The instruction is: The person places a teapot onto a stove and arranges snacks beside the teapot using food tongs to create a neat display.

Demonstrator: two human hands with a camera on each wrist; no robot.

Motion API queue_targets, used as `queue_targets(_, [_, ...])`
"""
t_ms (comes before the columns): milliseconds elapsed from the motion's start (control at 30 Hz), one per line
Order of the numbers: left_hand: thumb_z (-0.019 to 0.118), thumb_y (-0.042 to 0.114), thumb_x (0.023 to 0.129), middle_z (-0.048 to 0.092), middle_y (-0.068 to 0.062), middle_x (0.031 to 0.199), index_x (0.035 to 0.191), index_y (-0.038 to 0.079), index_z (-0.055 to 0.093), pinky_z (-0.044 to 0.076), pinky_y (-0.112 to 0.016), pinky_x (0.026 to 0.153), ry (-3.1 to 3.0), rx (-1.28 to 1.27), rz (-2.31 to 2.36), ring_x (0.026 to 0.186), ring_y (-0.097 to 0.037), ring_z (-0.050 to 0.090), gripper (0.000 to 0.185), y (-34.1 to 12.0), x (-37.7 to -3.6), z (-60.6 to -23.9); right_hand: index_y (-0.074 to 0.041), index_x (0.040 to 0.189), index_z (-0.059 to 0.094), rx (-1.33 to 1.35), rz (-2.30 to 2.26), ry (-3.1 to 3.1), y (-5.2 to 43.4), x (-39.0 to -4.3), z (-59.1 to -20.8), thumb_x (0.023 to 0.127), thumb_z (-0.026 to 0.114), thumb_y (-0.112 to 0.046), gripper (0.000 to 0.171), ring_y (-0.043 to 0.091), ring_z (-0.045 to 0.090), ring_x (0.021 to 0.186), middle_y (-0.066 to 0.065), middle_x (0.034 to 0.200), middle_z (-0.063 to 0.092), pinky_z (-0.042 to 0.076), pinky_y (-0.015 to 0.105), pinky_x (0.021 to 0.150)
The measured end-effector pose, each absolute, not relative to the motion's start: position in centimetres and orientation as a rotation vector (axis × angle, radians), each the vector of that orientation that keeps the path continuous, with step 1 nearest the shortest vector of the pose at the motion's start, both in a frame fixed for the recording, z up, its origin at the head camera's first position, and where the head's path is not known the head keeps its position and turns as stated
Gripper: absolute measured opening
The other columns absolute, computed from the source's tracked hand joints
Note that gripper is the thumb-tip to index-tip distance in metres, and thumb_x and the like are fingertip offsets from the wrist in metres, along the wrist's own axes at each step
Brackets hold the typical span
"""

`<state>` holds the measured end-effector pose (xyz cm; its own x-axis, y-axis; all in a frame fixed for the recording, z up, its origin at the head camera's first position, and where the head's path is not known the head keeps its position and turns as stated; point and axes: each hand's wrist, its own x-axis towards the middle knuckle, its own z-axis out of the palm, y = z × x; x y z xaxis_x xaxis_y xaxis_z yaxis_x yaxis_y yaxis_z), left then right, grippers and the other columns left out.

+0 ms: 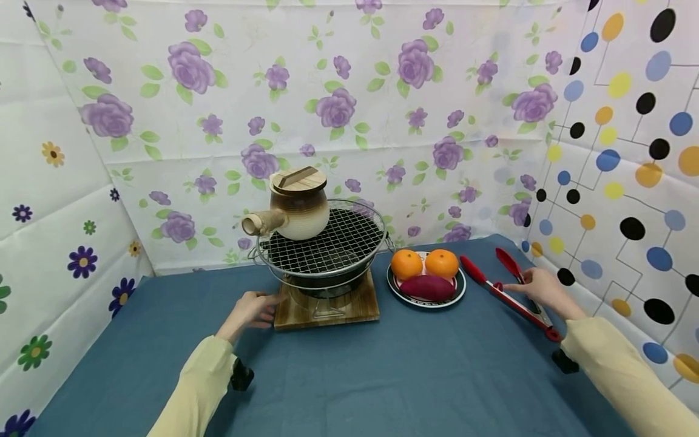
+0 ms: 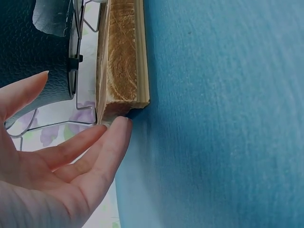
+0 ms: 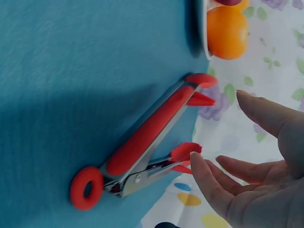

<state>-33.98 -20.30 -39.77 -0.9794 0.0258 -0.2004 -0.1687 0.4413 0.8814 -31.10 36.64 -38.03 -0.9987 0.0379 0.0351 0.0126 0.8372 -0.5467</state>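
Note:
My left hand (image 1: 252,311) is beside the left edge of a wooden board (image 1: 357,309), its fingers loosely extended. In the left wrist view, its fingertips are at the board's corner (image 2: 122,57); whether they press on it I cannot tell. A dark round grill with a wire mesh (image 1: 349,237) stands on the board. On the mesh sits a brown-and-cream clay pot (image 1: 306,221) with a wooden lid and side handle. Over red-handled tongs (image 1: 519,311), spread apart on the table, is my right hand (image 1: 540,290). The right wrist view shows its fingers relaxed near the tongs' red tips (image 3: 186,152), holding nothing.
Between the grill and the tongs is a plate (image 1: 462,291) with two oranges (image 1: 406,264) and a purple sweet potato (image 1: 428,287). A blue cloth (image 1: 371,382) covers the table. Patterned curtains (image 1: 229,109) stand along the back and both sides.

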Motion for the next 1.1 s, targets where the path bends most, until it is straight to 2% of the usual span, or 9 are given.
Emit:
queue_targets(100, [0.063, 0.036, 0.084, 0.054, -0.021, 0.095, 0.129, -0.010, 0.037, 0.053, -0.041, 0.067, 2.499, -0.126, 1.563, 0.080, -0.031, 0.058, 0.069, -20.2, -34.0, -39.8, 0.010, 0.078, 0.050, -0.066, 0.853, -2.994, 37.0, -31.1, -38.5, 0.081, 0.068, -0.033, 0.047, 0.013, 0.034, 0.047, 0.002, 0.055, 0.037, 0.032, 0.027, 0.045])
queue_targets(167, [0.064, 0.036, 0.084, 0.054, -0.021, 0.096, 0.128, -0.010, 0.038, 0.053, -0.041, 0.067, 2.499, -0.130, 1.557, 0.081, -0.031, 0.058, 0.069, -20.1, -34.0, -39.9, 0.007, 0.075, 0.047, -0.088, 0.857, -3.004, 37.2, -31.1, -38.8, 0.081, 0.067, -0.034, 0.046, 0.012, 0.031, 0.044, 0.000, 0.052, 0.034, 0.031, 0.027, 0.044])
queue_targets(367, [0.063, 0.036, 0.084, 0.053, -0.022, 0.098, 0.125, -0.011, 0.040, 0.053, -0.041, 0.068, 2.496, -0.154, 1.552, 0.081, -0.030, 0.058, 0.067, -20.1, -34.0, -40.1, 0.005, 0.078, 0.047, -0.060, 0.838, -3.015, 37.4, -31.0, -39.4, 0.081, 0.066, -0.038, 0.047, 0.016, 0.043, 0.037, 0.001, 0.044, 0.037, 0.041, 0.031, 0.049])
queue_targets(500, [0.063, 0.032, 0.084, 0.052, -0.025, 0.100, 0.126, -0.013, 0.038, 0.053, -0.040, 0.068, 2.465, -0.162, 1.580, 0.082, -0.031, 0.058, 0.065, -20.1, -33.9, -40.3, -0.003, 0.065, 0.042, -0.096, 0.849, -3.024, 37.3, -31.0, -39.5, 0.079, 0.067, -0.042, 0.048, 0.016, 0.042, 0.037, 0.002, 0.045, 0.038, 0.037, 0.029, 0.045])
queue_targets(800, [0.067, 0.022, 0.081, 0.054, -0.023, 0.096, 0.113, -0.015, 0.045, 0.054, -0.040, 0.066, 2.477, -0.149, 1.576, 0.081, -0.031, 0.057, 0.054, -20.2, -33.7, -40.9, -0.009, 0.054, 0.038, -0.176, 0.801, -3.122, 37.4, -31.2, -40.2, 0.077, 0.067, -0.049, 0.054, 0.010, 0.034, 0.037, 0.000, 0.046, 0.033, 0.032, 0.022, 0.040])
queue_targets(933, [0.070, 0.016, 0.080, 0.055, -0.022, 0.095, 0.115, -0.016, 0.047, 0.054, -0.039, 0.065, 2.503, -0.114, 1.565, 0.080, -0.030, 0.058, 0.053, -20.0, -33.6, -41.0, -0.006, 0.058, 0.039, -0.198, 0.741, -3.142, 37.3, -31.0, -40.3, 0.075, 0.067, -0.050, 0.055, 0.012, 0.035, 0.043, 0.002, 0.051, 0.034, 0.030, 0.022, 0.042])
queue_targets(1100, [0.073, 0.007, 0.076, 0.055, -0.016, 0.079, 0.094, -0.012, 0.056, 0.055, -0.038, 0.060, 2.561, -0.068, 1.551, 0.064, -0.024, 0.059, 0.031, -19.8, -33.8, -41.2, 0.001, 0.066, 0.042, -0.257, 0.693, -3.175, 37.2, -30.7, -40.1, 0.073, 0.066, -0.055, 0.062, 0.022, 0.041, 0.057, 0.009, 0.061, 0.039, 0.035, 0.027, 0.048])
